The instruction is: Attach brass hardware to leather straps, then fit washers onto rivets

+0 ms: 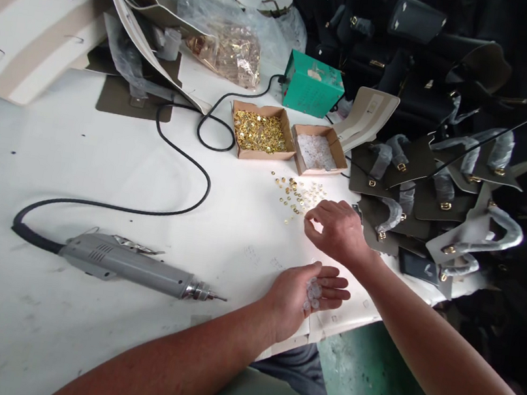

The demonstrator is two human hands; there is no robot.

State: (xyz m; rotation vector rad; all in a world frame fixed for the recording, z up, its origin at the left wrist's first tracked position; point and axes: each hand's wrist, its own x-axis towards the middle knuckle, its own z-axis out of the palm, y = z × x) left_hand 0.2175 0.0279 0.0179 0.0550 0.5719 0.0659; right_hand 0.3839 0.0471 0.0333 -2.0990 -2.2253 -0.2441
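Observation:
My left hand (296,295) is turned palm up near the table's front edge, holding several clear plastic washers (312,293) in its cupped palm, with the fingers stretched out. Just beyond it, my right hand (338,230) has thumb and fingertips brought together in a pinch over the tabletop. Whatever is between those fingertips is too small to make out. Loose clear washers (314,192) lie by its fingers, and small gold washers (291,190) are scattered to their left.
Two cardboard boxes hold gold pieces (259,132) and clear pieces (317,152). A grey electric screwdriver (134,264) lies at left, its black cord (209,183) looping across the table (77,150). A green power box (312,85) stands behind. Bag panels with wrapped handles (392,217) crowd the right.

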